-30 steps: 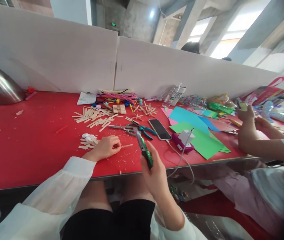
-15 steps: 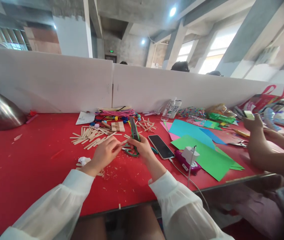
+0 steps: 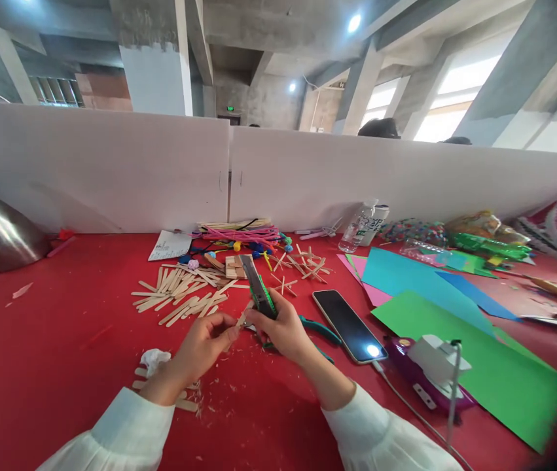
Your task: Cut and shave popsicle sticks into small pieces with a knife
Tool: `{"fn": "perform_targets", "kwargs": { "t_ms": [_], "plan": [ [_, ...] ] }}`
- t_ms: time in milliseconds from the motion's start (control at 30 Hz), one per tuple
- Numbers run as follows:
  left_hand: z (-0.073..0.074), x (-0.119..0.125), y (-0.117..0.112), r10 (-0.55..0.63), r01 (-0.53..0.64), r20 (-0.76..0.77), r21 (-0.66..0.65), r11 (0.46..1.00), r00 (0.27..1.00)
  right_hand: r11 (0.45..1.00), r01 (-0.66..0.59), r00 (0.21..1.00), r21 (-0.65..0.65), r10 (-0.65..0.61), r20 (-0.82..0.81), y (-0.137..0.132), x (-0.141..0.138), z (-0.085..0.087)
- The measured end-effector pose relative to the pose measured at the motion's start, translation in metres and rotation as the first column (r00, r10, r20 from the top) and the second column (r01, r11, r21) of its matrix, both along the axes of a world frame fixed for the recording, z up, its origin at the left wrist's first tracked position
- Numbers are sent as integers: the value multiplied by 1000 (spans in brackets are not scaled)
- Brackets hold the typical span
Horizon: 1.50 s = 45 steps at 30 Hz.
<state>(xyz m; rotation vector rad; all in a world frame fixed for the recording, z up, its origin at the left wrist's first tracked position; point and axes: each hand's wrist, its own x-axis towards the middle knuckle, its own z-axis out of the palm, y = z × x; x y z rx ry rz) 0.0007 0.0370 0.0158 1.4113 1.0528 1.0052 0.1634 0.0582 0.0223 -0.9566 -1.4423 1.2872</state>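
And it's over the red table (image 3: pixel 86 366) that a thin wooden stick (image 3: pixel 240 321) is being held, right between the 2 hands! By the left hand (image 3: pixel 203 348) it is pinched, thumb against curled fingers; by the right hand (image 3: pixel 282 325) a green-and-grey utility knife (image 3: pixel 261 293) is gripped, fingers wrapped round it, its front end pointed up and away. The right thumb is seen close beside the stick; whether the 2 are touching cannot be told. Below, the table is speckled with pale shavings (image 3: pixel 216 392), and near the left wrist a crumpled white tissue (image 3: pixel 154 361) is seen beside flat sticks (image 3: pixel 187 404). Just beyond the left hand, a loose heap of craft sticks (image 3: pixel 180 294) is spread out, backed by a bundle of pink stems (image 3: pixel 239 234). On the other side, teal-handled pliers (image 3: pixel 321 329) are partly hidden by the right hand, and beside them a phone (image 3: pixel 349 325) is laid flat, plugged into a white cable (image 3: pixel 406 400), with green paper (image 3: pixel 484 366) spread farther right
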Motion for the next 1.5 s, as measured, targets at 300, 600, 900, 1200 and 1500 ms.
{"fn": "perform_targets", "kwargs": {
  "t_ms": [300,600,900,1200,1500],
  "plan": [
    [-1,5,-1,108,-106,108,-31,994,988,994,-52,996,-93,45,-78,-7,-2,1],
    [3,4,0,25,-17,102,-84,996,994,997,-17,997,-81,10,-81,-10,-6,-1],
    [-7,3,-2,-14,25,147,-74,997,989,985,-101,983,-143,76,-168,-12,-5,2],
    [-4,8,-9,68,-70,41,45,997,997,980,-122,960,-157,77,-268,-13,-6,2],
    [0,12,-10,263,-256,-60,104,961,963,987,123,992,-101,-126,-20,-14,-11,0]
  ]
}}
